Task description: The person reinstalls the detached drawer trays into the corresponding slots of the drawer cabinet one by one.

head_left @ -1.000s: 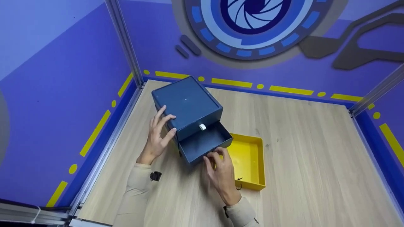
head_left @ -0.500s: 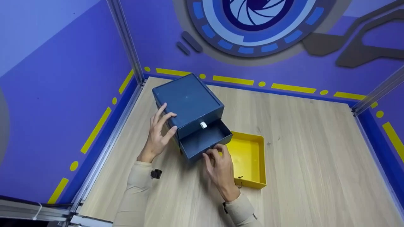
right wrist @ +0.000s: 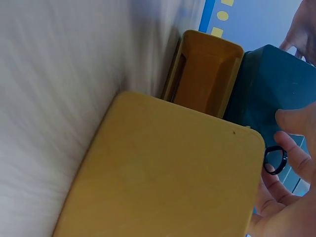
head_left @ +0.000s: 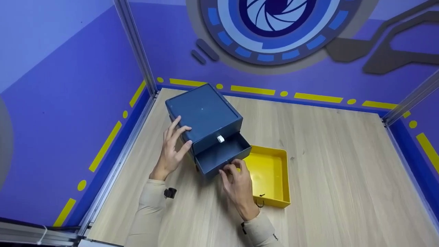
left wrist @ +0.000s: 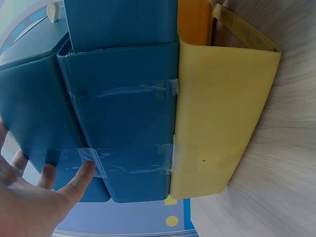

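Note:
A stacked drawer cabinet (head_left: 204, 111) stands on the table, with blue upper tiers above a yellow bottom tier (left wrist: 222, 118). My left hand (head_left: 168, 151) lies along its upper left edge, fingers spread on the top and side. The lower blue drawer (head_left: 214, 157) sticks out partway and looks bare inside. At its front, my right hand (head_left: 240, 187) has thumb and fingers curled against the panel; what they pinch there is hidden. A white pull tab (head_left: 220, 139) marks the closed drawer above. To the right sits a loose yellow drawer (head_left: 271, 175), upright, with a black loop (right wrist: 275, 160).
Clear tape (left wrist: 133, 89) runs across the cabinet's side. The yellow tier's open slot (right wrist: 210, 74) shows in the right wrist view. Blue-purple walls and metal posts (head_left: 135, 48) border the wooden table (head_left: 343, 171).
The lower blue drawer has slid slightly inward, with my right hand moving along with it. My left hand stays in place on the cabinet. The head view shifts a little.

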Action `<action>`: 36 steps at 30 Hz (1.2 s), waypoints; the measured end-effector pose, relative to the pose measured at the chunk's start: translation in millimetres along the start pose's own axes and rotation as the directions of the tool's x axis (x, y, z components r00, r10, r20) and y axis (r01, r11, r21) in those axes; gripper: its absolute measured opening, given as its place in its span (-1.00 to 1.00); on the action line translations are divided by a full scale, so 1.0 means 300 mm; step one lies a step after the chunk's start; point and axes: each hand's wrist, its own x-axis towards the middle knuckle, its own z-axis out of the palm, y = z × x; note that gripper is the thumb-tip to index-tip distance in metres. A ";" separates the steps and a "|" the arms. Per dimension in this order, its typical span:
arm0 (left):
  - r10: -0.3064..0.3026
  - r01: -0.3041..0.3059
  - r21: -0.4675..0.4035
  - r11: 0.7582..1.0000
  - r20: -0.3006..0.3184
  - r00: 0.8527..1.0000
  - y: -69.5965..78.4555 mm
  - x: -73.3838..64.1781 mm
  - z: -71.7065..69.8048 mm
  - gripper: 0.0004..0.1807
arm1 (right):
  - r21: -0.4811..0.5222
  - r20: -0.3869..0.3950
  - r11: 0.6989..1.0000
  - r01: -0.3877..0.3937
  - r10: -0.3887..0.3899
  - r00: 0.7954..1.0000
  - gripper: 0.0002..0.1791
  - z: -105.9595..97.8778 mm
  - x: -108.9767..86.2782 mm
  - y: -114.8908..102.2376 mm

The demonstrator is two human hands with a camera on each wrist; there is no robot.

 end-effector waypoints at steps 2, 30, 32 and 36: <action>0.002 -0.002 0.002 1.000 -0.001 1.000 -0.001 0.000 0.000 -0.56 | -0.003 0.010 1.000 -0.010 0.010 1.000 -0.79 0.002 -0.002 0.001; 0.024 -0.024 -0.020 1.000 -0.008 1.000 0.000 -0.014 0.002 -0.56 | 0.033 0.006 0.999 0.001 -0.002 1.000 -0.76 0.037 0.013 0.033; 0.023 -0.023 -0.016 1.000 -0.006 1.000 0.002 -0.012 0.001 -0.56 | 0.038 0.010 0.999 -0.007 0.007 1.000 -0.76 0.040 0.014 0.033; 0.014 -0.014 -0.008 1.000 0.005 1.000 0.005 -0.004 -0.002 -0.56 | 0.037 0.017 0.999 -0.028 0.027 0.999 -0.76 0.045 0.019 0.029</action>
